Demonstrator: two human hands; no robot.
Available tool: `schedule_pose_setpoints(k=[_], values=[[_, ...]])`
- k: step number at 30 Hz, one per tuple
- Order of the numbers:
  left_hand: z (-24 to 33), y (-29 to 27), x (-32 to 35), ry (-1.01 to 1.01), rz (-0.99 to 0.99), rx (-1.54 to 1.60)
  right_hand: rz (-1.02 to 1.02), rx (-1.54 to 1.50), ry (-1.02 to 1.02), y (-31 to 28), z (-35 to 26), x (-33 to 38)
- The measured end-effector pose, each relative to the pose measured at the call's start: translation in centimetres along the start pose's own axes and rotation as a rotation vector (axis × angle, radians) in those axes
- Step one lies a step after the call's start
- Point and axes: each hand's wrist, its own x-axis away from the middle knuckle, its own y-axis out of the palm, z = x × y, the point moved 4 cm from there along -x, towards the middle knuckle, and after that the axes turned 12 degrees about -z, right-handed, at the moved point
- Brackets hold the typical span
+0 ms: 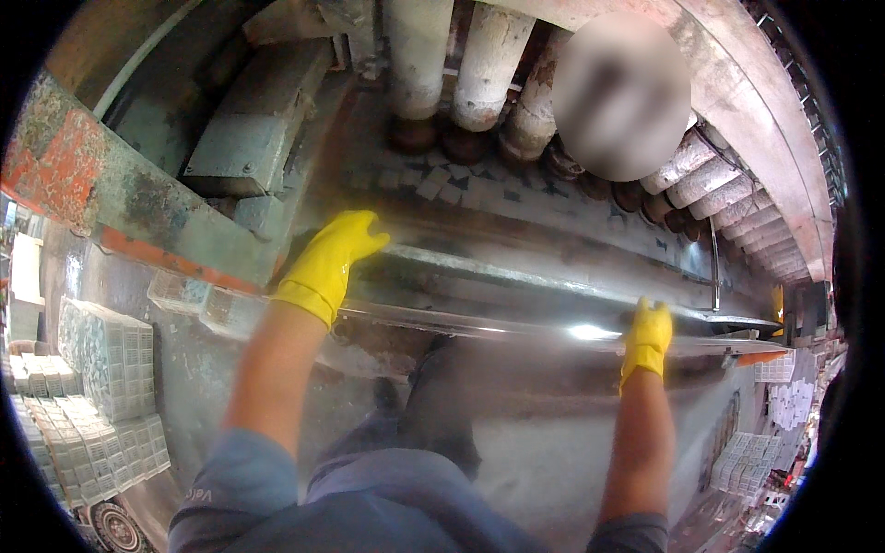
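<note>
Both my hands wear yellow rubber gloves and reach forward, well apart, to a long, thin, pale bar (498,268) that runs across the front of a machine. My left hand (336,263) is curled at the bar's left end, with thumb and forefinger slightly parted. Further right, my right hand (648,336) is closed around the bar near its right part. The undersides of both grips are hidden. Just nearer to me lies a wet, shiny metal rail (479,325). Behind the bar, pale square tile pieces (442,187) lie on the wet machine bed.
A row of thick cylindrical columns (491,69) stands over the bed, under a pale beam. At left are a worn orange-and-grey frame (138,184) and a metal box (241,147). White plastic crates (106,359) are stacked at lower left, more crates (745,461) at right. A blurred oval covers the upper right.
</note>
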Motion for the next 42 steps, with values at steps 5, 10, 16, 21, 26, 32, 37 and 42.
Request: schedule_pose_setpoints(k=[5,10,16,21,26,32,37,42], values=[[-1.2,1.0,0.5,0.007,0.033,-0.013,-0.02,-0.001,0.009,-0.2,-1.0,1.8],[-0.1,0.9,1.4,0.017,0.009,0.012,-0.021,0.012,0.011,0.4,2.9,-0.6],[-0.2,1.8,3.4,0.001,0.026,-0.016,-0.018,0.051,0.022,-1.0,0.8,4.1],[-1.1,3.7,4.6,0.05,0.06,-0.03,0.049,0.093,-0.032,-0.9,4.1,4.3],[-1.2,4.9,6.2,0.052,0.08,-0.021,0.02,0.043,-0.059,-0.6,6.6,4.4],[-1.3,5.8,7.6,0.075,0.083,-0.029,0.016,0.022,-0.037,-0.9,7.6,5.8],[-1.6,6.8,8.2,0.079,0.12,-0.044,-0.03,0.054,-0.032,-2.4,5.8,9.1],[-2.8,7.6,8.3,0.078,0.139,-0.023,0.003,0.228,0.042,-1.1,6.3,8.4]])
